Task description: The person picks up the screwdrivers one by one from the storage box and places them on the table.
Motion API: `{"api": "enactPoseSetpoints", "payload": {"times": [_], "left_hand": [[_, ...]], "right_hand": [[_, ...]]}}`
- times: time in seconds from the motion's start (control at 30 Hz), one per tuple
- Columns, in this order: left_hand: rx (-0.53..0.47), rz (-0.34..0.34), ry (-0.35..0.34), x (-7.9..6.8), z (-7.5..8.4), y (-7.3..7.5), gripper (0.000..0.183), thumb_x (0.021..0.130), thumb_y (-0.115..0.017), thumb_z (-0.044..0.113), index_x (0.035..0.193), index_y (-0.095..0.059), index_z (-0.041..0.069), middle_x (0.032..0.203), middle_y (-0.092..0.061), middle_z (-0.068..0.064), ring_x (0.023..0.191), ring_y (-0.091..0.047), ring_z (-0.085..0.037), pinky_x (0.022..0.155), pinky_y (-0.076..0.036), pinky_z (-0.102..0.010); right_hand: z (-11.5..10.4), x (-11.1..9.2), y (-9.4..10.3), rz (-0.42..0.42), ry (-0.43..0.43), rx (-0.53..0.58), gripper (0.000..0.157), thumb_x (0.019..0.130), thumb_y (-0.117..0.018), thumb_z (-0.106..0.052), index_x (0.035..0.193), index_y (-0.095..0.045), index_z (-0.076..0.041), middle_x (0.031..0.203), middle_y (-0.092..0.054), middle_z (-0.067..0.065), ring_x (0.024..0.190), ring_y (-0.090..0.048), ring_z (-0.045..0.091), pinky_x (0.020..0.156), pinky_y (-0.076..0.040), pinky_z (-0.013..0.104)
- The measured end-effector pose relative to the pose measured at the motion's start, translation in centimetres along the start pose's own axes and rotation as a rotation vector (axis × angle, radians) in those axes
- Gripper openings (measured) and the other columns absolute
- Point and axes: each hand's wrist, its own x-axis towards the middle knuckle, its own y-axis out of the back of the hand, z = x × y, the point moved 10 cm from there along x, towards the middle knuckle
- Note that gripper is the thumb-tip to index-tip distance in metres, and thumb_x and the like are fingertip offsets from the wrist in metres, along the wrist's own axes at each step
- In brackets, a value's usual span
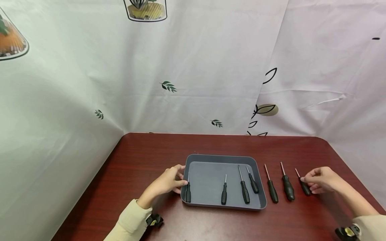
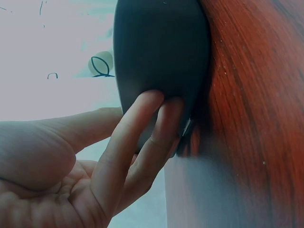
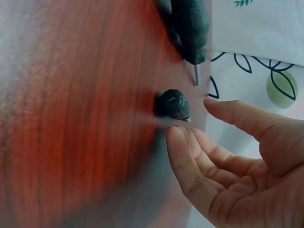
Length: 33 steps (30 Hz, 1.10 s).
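A grey tray (image 1: 208, 180) lies on the table with several black-handled screwdrivers in it. My left hand (image 1: 169, 180) holds its left wall, thumb over the rim beside the leftmost screwdriver (image 1: 188, 194). In the left wrist view the fingers press the tray's outer side (image 2: 161, 47). At the right, my right hand (image 1: 324, 180) is at a short screwdriver (image 1: 305, 187) lying on the table. The right wrist view has that screwdriver's handle end (image 3: 175, 104) between the parted thumb and fingertips. Left of it lie a thick-handled screwdriver (image 1: 288, 188) and a slimmer one (image 1: 272, 191).
Inside the tray are a short screwdriver (image 1: 224, 194), a long one (image 1: 245, 192) and a tilted one (image 1: 254, 184). The reddish-brown table (image 1: 156, 150) ends at the back against a white patterned cloth (image 1: 193, 67).
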Motion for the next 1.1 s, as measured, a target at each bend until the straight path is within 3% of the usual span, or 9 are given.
{"api": "enactPoseSetpoints", "payload": {"times": [0.4,0.67,1.1], "left_hand": [[0.020,-0.001,0.012,0.2,-0.1,0.0,0.062,0.092,-0.070,-0.002,0.142,-0.036,-0.017,0.100,-0.062,-0.019,0.063,-0.070,-0.025,0.055,-0.061,-0.034],[0.022,0.004,0.019,-0.1,-0.1,0.0,0.063,0.091,-0.070,-0.002,0.142,-0.036,-0.017,0.100,-0.063,-0.020,0.063,-0.070,-0.025,0.055,-0.061,-0.035],[0.009,0.006,0.005,-0.2,0.1,0.0,0.063,0.091,-0.071,-0.003,0.141,-0.037,-0.018,0.098,-0.063,-0.019,0.063,-0.070,-0.027,0.055,-0.062,-0.036]], "right_hand": [[-2.5,-0.1,0.4,0.048,0.084,0.015,0.020,0.094,-0.059,-0.002,0.092,-0.060,0.018,0.073,-0.065,0.009,0.061,-0.067,0.017,0.059,-0.062,0.034],[-4.9,-0.5,-0.5,0.058,0.122,0.057,0.025,0.096,-0.064,-0.008,0.098,-0.061,0.017,0.076,-0.067,0.009,0.062,-0.068,0.018,0.062,-0.063,0.036],[-9.6,-0.8,-2.3,0.072,0.239,0.151,0.025,0.095,-0.065,-0.002,0.102,-0.060,0.022,0.081,-0.070,0.016,0.066,-0.070,0.022,0.066,-0.063,0.042]]}}
